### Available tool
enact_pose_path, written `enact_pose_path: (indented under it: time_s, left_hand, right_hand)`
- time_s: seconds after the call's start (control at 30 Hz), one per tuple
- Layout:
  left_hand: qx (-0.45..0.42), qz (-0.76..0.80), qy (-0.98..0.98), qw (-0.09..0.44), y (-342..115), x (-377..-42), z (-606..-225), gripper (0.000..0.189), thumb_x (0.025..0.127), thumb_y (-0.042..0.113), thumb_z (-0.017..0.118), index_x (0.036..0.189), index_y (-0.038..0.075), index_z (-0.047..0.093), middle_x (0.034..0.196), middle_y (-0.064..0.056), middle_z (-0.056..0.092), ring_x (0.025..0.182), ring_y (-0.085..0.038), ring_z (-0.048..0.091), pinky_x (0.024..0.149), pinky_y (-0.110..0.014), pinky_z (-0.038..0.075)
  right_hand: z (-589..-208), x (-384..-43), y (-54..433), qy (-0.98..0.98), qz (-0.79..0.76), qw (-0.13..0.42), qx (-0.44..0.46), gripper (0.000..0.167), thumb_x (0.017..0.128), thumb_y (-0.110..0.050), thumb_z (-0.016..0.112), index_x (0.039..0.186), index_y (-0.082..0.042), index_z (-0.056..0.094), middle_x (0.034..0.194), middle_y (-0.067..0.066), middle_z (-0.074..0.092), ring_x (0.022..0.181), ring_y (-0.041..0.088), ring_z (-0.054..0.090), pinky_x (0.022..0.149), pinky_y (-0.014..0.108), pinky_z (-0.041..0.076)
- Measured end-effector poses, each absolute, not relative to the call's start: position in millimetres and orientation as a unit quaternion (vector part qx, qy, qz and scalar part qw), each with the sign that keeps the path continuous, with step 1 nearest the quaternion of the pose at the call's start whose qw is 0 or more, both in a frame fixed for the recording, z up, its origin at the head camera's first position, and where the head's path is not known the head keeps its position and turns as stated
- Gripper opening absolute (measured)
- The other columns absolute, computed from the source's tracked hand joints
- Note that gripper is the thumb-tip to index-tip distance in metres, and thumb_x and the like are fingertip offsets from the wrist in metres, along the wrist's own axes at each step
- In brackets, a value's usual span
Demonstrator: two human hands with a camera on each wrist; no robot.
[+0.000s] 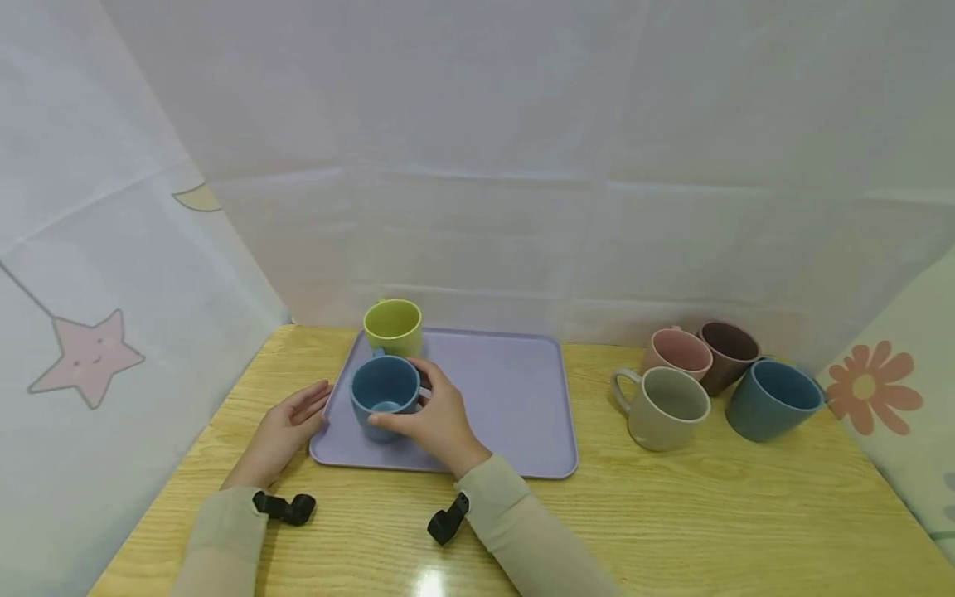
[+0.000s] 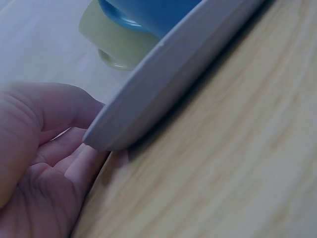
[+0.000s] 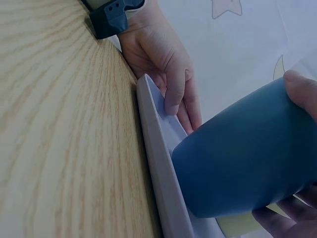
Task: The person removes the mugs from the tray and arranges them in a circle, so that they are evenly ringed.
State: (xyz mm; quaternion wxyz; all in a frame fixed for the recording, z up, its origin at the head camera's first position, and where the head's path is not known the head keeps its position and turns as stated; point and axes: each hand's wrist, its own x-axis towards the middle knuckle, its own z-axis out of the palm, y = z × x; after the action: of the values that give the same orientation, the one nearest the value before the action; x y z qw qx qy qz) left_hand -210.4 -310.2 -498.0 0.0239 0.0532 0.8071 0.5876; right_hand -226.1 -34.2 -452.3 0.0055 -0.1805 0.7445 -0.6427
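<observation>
My right hand (image 1: 442, 414) grips a blue mug (image 1: 384, 396) by its sides, thumb on the near side and fingers on the far side. The mug is over the left part of a lilac tray (image 1: 515, 398), its base close to the tray surface in the right wrist view. Behind it on the tray's far left corner stands a yellow-green mug (image 1: 394, 326). My left hand (image 1: 282, 431) lies beside the tray's left edge, fingers relaxed and fingertips right at the rim (image 2: 143, 94).
To the right on the wooden table (image 1: 671, 514) stand a grey-white mug (image 1: 666, 414), a pink mug (image 1: 677, 352), a dark brown mug (image 1: 727, 356) and a larger blue mug (image 1: 776, 402), grouped closely. A pale cloth (image 1: 477, 207) hangs behind the table.
</observation>
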Motion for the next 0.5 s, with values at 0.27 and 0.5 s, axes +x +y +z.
enact_pose_path:
  time_s: [0.27, 0.5]
  left_hand:
    - [0.065, 0.593, 0.803, 0.021, -310.9, -211.5, -496.7, 0.064, 0.105, 0.012, 0.057, 0.159, -0.001, 0.026, 0.16, -0.025, 0.032, 0.145, -0.025, 0.037, 0.097, -0.008, 0.043]
    - [0.063, 0.596, 0.8, 0.019, -311.5, -210.1, -496.7, 0.064, 0.104, 0.011, 0.058, 0.158, -0.002, 0.026, 0.16, -0.025, 0.032, 0.144, -0.019, 0.041, 0.097, -0.008, 0.044]
  right_hand:
    - [-452.7, -222.3, -18.2, 0.734, -0.654, -0.003, -0.183, 0.09, 0.068, -0.03, 0.097, 0.145, -0.02, 0.052, 0.131, 0.002, 0.062, 0.122, 0.023, 0.06, 0.099, 0.031, 0.054]
    - [-450.5, -216.6, 0.7, 0.751, -0.637, -0.012, -0.173, 0.088, 0.066, -0.032, 0.098, 0.142, -0.02, 0.055, 0.128, -0.004, 0.062, 0.119, 0.017, 0.06, 0.099, 0.034, 0.054]
